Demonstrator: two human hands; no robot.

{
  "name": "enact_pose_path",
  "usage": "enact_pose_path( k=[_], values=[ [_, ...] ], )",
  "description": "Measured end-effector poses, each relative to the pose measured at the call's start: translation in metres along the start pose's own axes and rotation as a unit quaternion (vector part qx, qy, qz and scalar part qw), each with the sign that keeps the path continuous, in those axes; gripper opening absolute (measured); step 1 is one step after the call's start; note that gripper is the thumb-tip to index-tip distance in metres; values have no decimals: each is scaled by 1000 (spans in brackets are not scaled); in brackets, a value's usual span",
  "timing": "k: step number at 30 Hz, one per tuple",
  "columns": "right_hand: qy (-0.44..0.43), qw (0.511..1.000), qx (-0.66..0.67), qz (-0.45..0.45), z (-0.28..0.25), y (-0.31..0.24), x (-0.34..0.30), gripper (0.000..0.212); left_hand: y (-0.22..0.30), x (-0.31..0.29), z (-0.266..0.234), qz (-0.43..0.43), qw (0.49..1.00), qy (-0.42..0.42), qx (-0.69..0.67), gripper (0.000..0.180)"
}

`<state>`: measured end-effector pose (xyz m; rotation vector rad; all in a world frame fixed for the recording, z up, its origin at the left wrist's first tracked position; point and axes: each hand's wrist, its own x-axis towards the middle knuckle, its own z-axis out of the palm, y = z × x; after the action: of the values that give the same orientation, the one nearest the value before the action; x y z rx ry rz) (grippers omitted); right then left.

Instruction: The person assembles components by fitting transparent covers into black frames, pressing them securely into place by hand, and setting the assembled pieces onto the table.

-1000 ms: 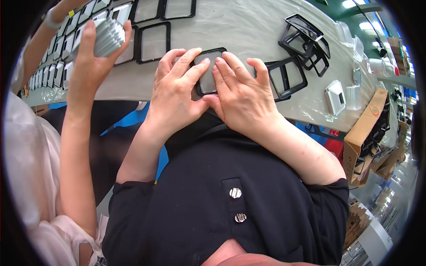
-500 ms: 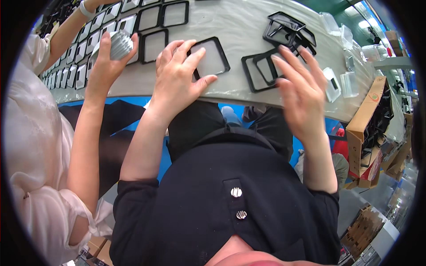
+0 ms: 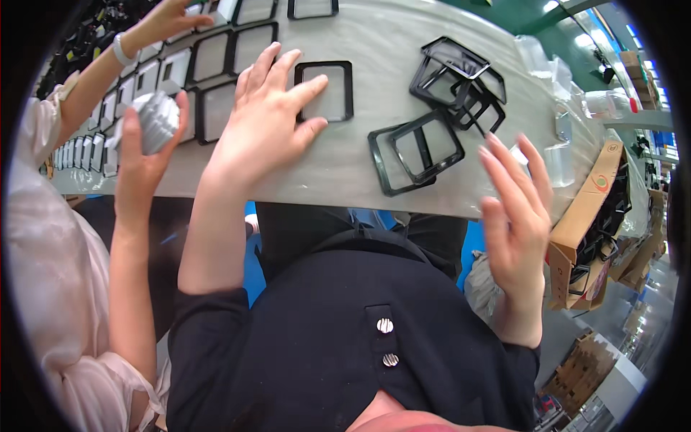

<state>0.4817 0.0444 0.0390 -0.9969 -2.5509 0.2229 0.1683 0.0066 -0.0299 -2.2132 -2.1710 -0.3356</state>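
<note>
A black rectangular frame (image 3: pixel 348 90) lies on the table, its sides lined up with the rows beside it. Spread over its left side is my left hand (image 3: pixel 263 119), open, the index fingertip reaching inside the frame's outline; whether it touches is hard to tell. My right hand (image 3: pixel 520 216) hovers over the table's near edge at the right, fingers apart and holding nothing. Just left of it, two loose frames (image 3: pixel 381 164) overlap, and behind them several more black frames (image 3: pixel 450 49) lie in a jumbled heap.
At left, a co-worker's hand (image 3: pixel 140 173) grips a stack of white pieces (image 3: pixel 157 119); their other hand (image 3: pixel 169 20) reaches over rows of frames (image 3: pixel 193 61), some with white pieces. Clear plastic pieces (image 3: pixel 558 162) lie at the table's right end. A cardboard box (image 3: pixel 586 209) of black parts stands beside it.
The frame by my left hand was tilted and now sits straight. My right hand has drawn back from the loose frames toward the near right. The co-worker's far hand has moved over the rows.
</note>
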Motion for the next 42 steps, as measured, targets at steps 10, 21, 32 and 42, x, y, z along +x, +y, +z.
enact_pose_path(
  k=[10, 21, 32, 42],
  values=[
    [-202, 967, 3, -156, 97, -31, 79, 49, 18, -43, 2, 5, 994, 9, -104, 62],
    [-205, 965, -75, -143, 103, -33, 72, 47, 24, -44, 14, 4, 999, 15, -38, 47],
    [-247, 953, -87, -151, 101, -26, 76, 51, -11, -17, 18, 9, 966, 4, -257, 105],
    [-193, 964, -120, -140, 108, -36, 81, 55, 11, -19, 11, -6, 990, -25, -136, 66]
  ],
)
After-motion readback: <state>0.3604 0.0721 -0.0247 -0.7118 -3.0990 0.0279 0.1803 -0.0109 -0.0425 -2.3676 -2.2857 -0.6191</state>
